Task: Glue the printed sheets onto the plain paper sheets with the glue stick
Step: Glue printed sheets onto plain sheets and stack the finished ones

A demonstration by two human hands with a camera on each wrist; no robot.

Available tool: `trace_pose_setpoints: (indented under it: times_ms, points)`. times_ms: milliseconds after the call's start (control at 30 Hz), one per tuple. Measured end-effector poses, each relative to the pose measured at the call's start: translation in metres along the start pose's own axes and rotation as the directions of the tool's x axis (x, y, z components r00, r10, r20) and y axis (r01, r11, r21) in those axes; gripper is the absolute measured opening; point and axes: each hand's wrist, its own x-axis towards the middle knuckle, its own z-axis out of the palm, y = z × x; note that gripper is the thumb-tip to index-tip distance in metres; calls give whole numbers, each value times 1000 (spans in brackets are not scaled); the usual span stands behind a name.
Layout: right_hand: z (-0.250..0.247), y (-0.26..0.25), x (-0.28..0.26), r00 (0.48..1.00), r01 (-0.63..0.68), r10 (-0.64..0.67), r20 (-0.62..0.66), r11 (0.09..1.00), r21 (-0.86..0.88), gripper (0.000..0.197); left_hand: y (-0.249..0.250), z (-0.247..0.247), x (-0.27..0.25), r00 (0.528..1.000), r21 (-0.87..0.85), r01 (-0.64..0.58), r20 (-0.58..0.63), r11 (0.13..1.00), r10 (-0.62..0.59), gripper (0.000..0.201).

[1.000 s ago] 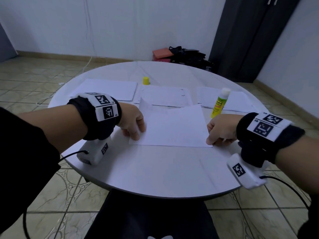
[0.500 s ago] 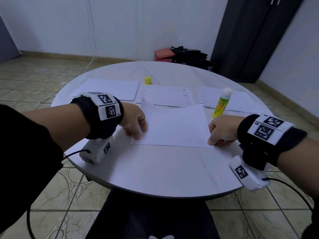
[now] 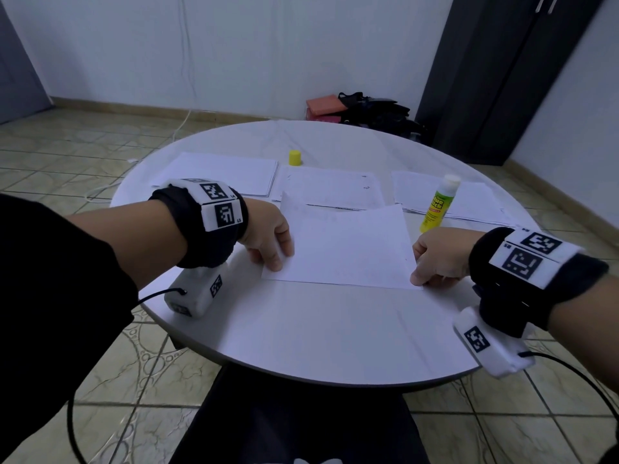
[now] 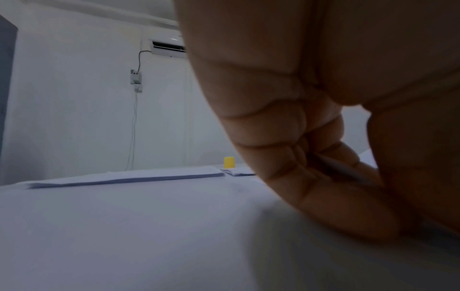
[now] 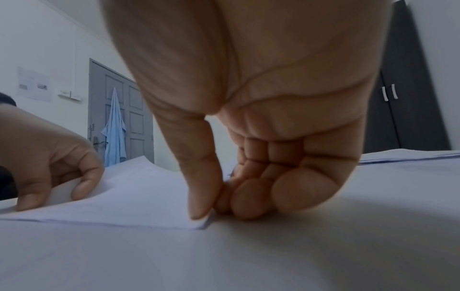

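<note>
A white sheet (image 3: 345, 249) lies on the round table (image 3: 301, 329), blank side up, its far left corner curling upward. My left hand (image 3: 268, 242) pinches its near left corner, thumb on top. At the near right corner my right hand (image 3: 435, 259) pinches the sheet (image 5: 139, 196) between thumb and curled fingers (image 5: 248, 196). The left hand (image 5: 49, 167) also shows in the right wrist view. An uncapped yellow-green glue stick (image 3: 438, 209) stands just beyond my right hand. Its yellow cap (image 3: 295, 158) stands at the far middle.
Three paper stacks lie across the far half of the table: left stack (image 3: 221, 172), middle stack (image 3: 331, 189), right stack (image 3: 469, 199). The cap (image 4: 229, 162) and the left stack (image 4: 124, 177) show in the left wrist view. Bags (image 3: 368, 112) and a dark cabinet (image 3: 495, 78) stand behind.
Both hands keep their hold on the sheet's near corners. The sheet has barely shifted; only the head view has drifted slightly.
</note>
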Motion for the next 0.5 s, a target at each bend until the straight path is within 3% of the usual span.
trace_pose_setpoints:
  times_ms: [500]
  points:
    - [0, 4, 3, 1000, -15, 14, 19, 997, 69, 19, -5, 0, 3, 1000, -60, -5, 3, 998, 5, 25]
